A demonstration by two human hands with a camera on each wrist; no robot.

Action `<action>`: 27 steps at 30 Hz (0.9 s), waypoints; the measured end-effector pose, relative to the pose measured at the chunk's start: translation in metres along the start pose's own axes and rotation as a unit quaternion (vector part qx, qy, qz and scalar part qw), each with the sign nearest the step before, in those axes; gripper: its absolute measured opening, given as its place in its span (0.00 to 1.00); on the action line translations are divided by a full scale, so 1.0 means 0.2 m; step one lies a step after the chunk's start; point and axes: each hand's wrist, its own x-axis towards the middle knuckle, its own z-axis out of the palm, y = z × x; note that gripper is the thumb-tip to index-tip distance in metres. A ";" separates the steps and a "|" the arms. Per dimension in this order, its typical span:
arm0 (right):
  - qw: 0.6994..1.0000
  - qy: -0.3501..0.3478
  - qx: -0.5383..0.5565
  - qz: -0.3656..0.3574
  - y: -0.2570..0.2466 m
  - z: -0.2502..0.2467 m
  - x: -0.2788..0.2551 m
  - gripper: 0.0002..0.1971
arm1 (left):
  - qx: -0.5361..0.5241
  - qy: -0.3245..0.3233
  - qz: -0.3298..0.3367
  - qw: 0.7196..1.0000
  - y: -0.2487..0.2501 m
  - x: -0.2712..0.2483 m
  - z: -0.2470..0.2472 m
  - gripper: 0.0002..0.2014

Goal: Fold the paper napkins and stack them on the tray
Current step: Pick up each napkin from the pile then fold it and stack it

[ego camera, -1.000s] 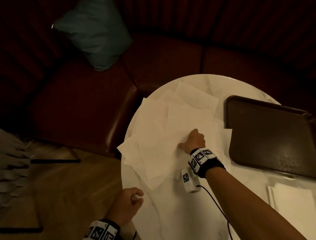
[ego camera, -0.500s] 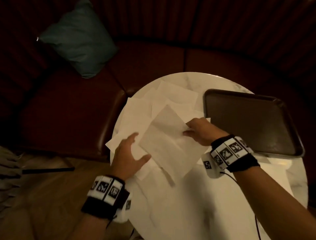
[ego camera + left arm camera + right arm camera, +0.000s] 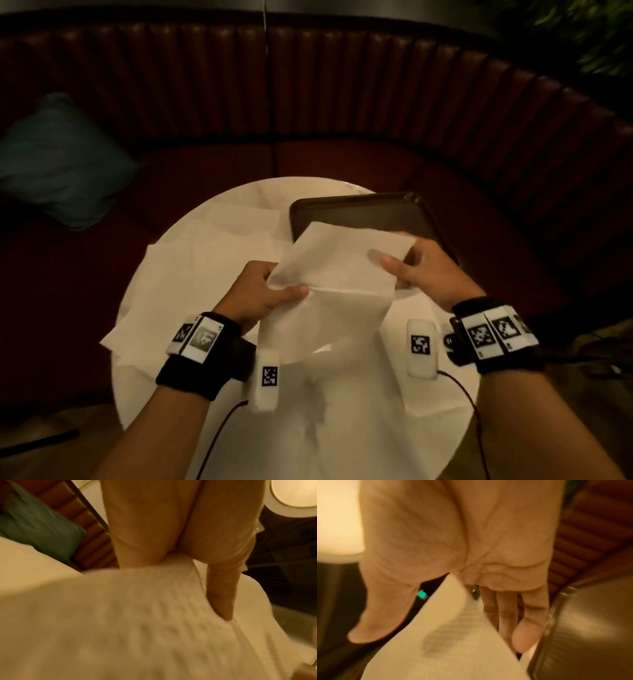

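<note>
A white paper napkin (image 3: pixel 339 270) hangs above the round table, bent along a crease with its lower half drooping toward me. My left hand (image 3: pixel 270 291) pinches its left edge between thumb and fingers. My right hand (image 3: pixel 411 270) pinches its right edge, thumb on top. In the left wrist view the napkin (image 3: pixel 137 615) fills the lower frame under my thumb. The right wrist view shows the napkin (image 3: pixel 453 635) between thumb and fingers. Several loose napkins (image 3: pixel 205 260) lie spread on the table's left half. The dark tray (image 3: pixel 359 212) sits behind the held napkin, nothing visible on it.
The white marble table (image 3: pixel 342 428) has a pale sheet (image 3: pixel 421 394) at its right front edge. A curved dark red leather booth seat (image 3: pixel 342 102) wraps round the far side. A teal cushion (image 3: pixel 58 161) lies on it at the left.
Both hands have lifted one napkin off the spread pile and now hold it by its two side edges. My head has turned right, so table and tray sit centred.
</note>
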 end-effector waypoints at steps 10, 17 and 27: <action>0.971 0.127 0.199 0.019 0.31 -0.24 -0.42 0.13 | -0.093 -0.100 0.014 0.991 0.26 0.04 0.53 0.19; 0.956 0.204 0.209 -0.023 0.43 -0.40 -0.58 0.08 | -0.147 -0.134 -0.001 0.980 0.26 0.06 0.72 0.18; 0.952 0.175 0.250 -0.013 0.56 -0.44 -0.70 0.25 | -0.125 -0.133 0.007 0.983 0.20 0.10 0.79 0.10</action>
